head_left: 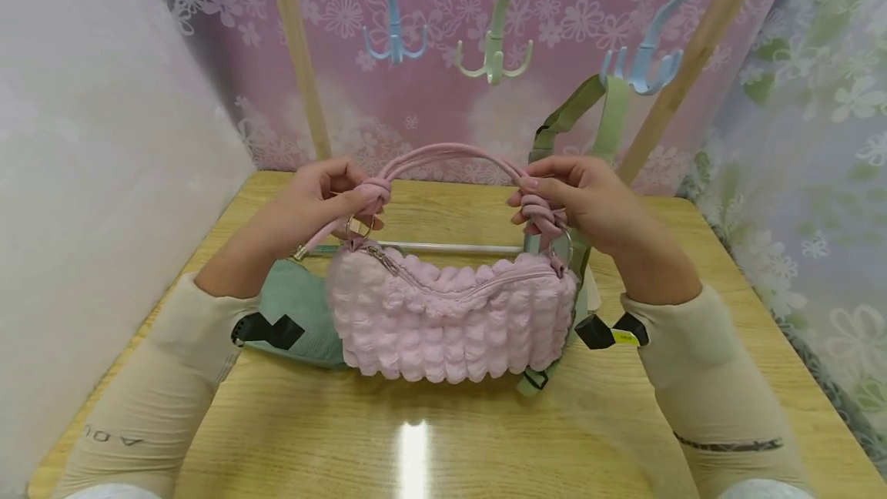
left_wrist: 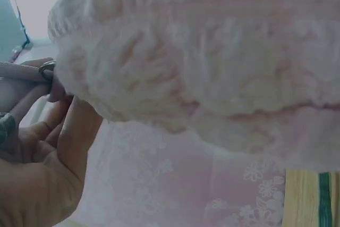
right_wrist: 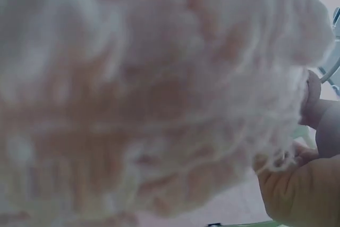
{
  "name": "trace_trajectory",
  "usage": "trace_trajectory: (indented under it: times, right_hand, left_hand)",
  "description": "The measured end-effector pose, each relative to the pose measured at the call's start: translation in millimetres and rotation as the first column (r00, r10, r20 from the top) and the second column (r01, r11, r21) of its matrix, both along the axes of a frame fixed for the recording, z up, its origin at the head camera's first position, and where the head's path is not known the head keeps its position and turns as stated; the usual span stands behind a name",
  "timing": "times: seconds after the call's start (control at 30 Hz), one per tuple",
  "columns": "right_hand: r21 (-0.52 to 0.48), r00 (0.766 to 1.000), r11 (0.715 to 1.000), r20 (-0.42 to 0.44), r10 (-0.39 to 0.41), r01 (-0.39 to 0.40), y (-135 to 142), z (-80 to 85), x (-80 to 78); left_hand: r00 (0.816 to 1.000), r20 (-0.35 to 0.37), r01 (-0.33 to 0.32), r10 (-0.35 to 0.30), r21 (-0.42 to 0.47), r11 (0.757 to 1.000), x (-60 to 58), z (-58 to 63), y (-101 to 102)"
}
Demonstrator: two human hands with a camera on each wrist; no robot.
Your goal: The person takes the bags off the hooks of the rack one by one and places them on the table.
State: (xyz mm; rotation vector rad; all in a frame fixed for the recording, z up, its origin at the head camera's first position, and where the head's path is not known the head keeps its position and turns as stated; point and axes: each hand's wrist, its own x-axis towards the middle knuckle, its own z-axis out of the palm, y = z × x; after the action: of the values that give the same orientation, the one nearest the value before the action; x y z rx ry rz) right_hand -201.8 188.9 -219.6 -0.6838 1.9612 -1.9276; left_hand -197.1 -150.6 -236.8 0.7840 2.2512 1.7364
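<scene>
Over the middle of the bench (head_left: 291,437), between its left and right edges, a puffy pink bag (head_left: 450,322) is held by its handle (head_left: 450,149), left hand (head_left: 326,192) and right hand (head_left: 585,195) each pinching it by a knot (head_left: 376,189); seemingly light, soft and floppy, it is best gripped there.

Letters (head_left: 113,436), seemingly including an A, mark the left sleeve (head_left: 173,376); the yellow label (head_left: 625,337) at the right sleeve (head_left: 707,383) is illegible.
</scene>
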Motion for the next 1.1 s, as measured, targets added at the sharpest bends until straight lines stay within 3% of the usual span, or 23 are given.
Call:
trace_trajectory:
  times: [0.1,0.2,0.27,0.37,0.5,0.67,0.7,0.87,1.0,1.1]
  right_hand:
    - [0.039,0.998,0.999,0.059,0.009,-0.011,-6,-8.0,-6.4]
    - [0.17,0.995,0.984,0.077,-0.063,0.049,-18,-20.6,-15.7]
    - [0.268,0.989,0.959,0.086,-0.121,0.094,-27,-31.4,-24.5]
    - [0.43,0.98,0.889,0.041,-0.192,0.157,-37,-47.0,-38.8]
    - [0.572,0.969,0.787,-0.062,-0.24,0.232,-44,-58.7,-53.1]
    - [0.639,0.956,0.714,-0.142,-0.257,0.287,-45,-64.6,-63.7]
    - [0.66,0.953,0.688,-0.182,-0.243,0.302,-44,-66.2,-65.7]
    - [0.71,0.908,0.569,-0.367,-0.203,0.414,-39,-74.7,-73.9]
    - [0.719,0.896,0.542,-0.403,-0.186,0.436,-44,-85.1,-82.2]
    - [0.743,0.901,0.516,-0.402,-0.164,0.425,-52,-95.2,-88.4]
  left_hand:
    - [0.996,0.085,0.014,-0.007,-0.08,0.997,-7.3,-3.8,-7]
    - [0.982,0.187,0.021,0.007,-0.146,0.989,-20.8,-15.1,-12]
    - [0.968,0.249,0.023,0.022,-0.174,0.985,-33.0,-26.1,-13]
    - [0.957,0.285,0.008,0.048,-0.194,0.981,-51.7,-43.3,-11]
    - [0.953,0.286,-0.034,0.097,-0.215,0.976,-70.4,-59.8,-4]
    - [0.947,0.289,-0.068,0.141,-0.248,0.966,-83.5,-72.9,5]
    - [0.949,0.279,-0.075,0.15,-0.263,0.962,-85.4,-75.7,7]
    - [0.944,0.267,-0.106,0.194,-0.311,0.944,-91.7,-89.9,17]
    - [0.935,0.275,-0.122,0.224,-0.344,0.931,-93.7,-97.1,22]
    - [0.935,0.241,-0.14,0.262,-0.428,0.893,-94.2,-100.4,19]
